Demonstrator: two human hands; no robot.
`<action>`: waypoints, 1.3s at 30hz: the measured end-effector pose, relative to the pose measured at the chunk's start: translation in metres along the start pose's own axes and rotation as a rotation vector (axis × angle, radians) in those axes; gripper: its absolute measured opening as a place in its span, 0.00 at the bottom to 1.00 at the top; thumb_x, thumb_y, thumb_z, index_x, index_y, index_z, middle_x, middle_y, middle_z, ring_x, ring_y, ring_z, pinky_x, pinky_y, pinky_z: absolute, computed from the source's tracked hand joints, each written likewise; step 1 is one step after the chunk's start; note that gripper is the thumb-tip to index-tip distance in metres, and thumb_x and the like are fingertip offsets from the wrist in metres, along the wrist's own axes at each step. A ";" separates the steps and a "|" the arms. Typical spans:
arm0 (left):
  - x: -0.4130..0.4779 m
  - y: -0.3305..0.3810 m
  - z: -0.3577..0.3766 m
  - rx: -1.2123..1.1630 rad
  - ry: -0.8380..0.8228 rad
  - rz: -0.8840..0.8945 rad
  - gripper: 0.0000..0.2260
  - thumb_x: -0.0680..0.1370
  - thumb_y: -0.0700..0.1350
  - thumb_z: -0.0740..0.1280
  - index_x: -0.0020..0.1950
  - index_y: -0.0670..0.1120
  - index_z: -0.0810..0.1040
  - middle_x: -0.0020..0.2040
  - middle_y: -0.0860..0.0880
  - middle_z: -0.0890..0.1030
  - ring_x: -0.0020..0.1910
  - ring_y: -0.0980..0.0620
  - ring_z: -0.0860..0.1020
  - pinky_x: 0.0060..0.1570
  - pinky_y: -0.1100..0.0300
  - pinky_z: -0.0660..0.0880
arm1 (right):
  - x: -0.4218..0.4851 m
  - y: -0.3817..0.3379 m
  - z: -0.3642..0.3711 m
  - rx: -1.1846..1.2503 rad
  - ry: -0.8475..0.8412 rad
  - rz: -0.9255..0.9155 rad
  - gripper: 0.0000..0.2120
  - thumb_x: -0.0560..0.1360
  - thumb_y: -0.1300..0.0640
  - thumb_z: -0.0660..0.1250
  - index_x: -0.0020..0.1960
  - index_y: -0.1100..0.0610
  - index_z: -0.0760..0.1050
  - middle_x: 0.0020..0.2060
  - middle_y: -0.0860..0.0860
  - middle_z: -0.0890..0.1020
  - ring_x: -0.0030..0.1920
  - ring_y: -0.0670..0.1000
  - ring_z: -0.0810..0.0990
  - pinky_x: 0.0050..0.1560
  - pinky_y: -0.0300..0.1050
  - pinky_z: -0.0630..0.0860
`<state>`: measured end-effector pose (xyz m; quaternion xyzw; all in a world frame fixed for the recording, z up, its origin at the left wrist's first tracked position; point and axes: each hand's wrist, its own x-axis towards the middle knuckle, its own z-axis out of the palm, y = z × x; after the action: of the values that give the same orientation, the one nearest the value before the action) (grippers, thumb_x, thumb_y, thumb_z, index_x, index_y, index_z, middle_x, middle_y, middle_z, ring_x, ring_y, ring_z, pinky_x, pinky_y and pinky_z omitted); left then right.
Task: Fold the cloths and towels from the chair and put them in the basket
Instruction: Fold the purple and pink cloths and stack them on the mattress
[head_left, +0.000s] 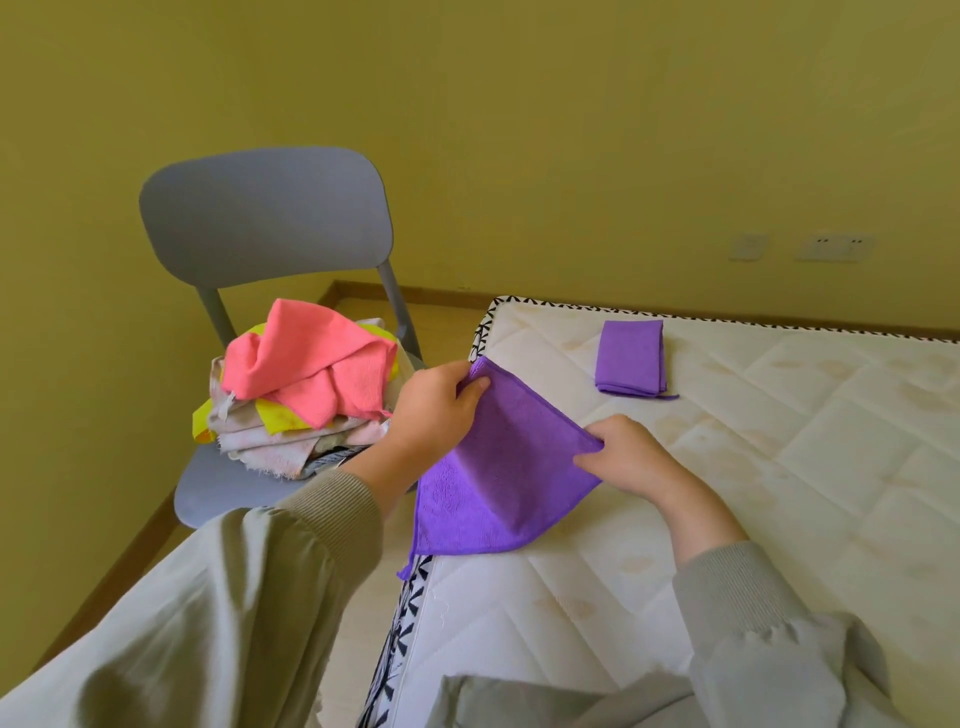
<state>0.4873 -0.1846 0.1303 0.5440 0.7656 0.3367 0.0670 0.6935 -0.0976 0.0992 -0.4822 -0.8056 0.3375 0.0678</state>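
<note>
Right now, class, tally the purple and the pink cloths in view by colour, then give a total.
Purple: 2, the open cloth pinched by the left hand and right hand, and the folded cloth on the mattress.
Pink: 1, the pink cloth atop the pile on the chair.
Total: 3.

Between left grip and right grip an open cloth lies on the mattress corner; a folded cloth lies beyond the right grip, the cloth pile on the chair left of both.
</note>
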 end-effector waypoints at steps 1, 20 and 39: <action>0.000 -0.002 -0.002 -0.012 0.008 -0.006 0.14 0.79 0.45 0.63 0.34 0.42 0.70 0.28 0.49 0.69 0.32 0.46 0.68 0.33 0.54 0.57 | 0.002 0.002 0.001 0.099 0.080 0.013 0.09 0.70 0.63 0.67 0.32 0.61 0.74 0.27 0.52 0.71 0.32 0.50 0.69 0.32 0.42 0.64; 0.001 0.021 -0.011 -1.038 -0.328 -0.600 0.06 0.78 0.43 0.66 0.50 0.41 0.78 0.44 0.41 0.79 0.43 0.46 0.76 0.46 0.57 0.72 | -0.029 -0.038 -0.064 0.800 0.074 -0.037 0.09 0.76 0.63 0.65 0.38 0.57 0.76 0.21 0.46 0.75 0.19 0.42 0.70 0.20 0.31 0.62; 0.016 -0.032 0.070 -0.873 -0.300 -0.903 0.14 0.82 0.37 0.51 0.41 0.41 0.71 0.40 0.44 0.76 0.36 0.48 0.73 0.34 0.60 0.67 | 0.042 0.036 0.019 0.599 0.120 0.508 0.08 0.81 0.59 0.57 0.44 0.59 0.69 0.27 0.58 0.76 0.17 0.49 0.70 0.25 0.39 0.69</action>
<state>0.4886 -0.1454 0.0616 0.1323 0.6941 0.4762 0.5234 0.6890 -0.0609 0.0540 -0.6437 -0.5211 0.5350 0.1668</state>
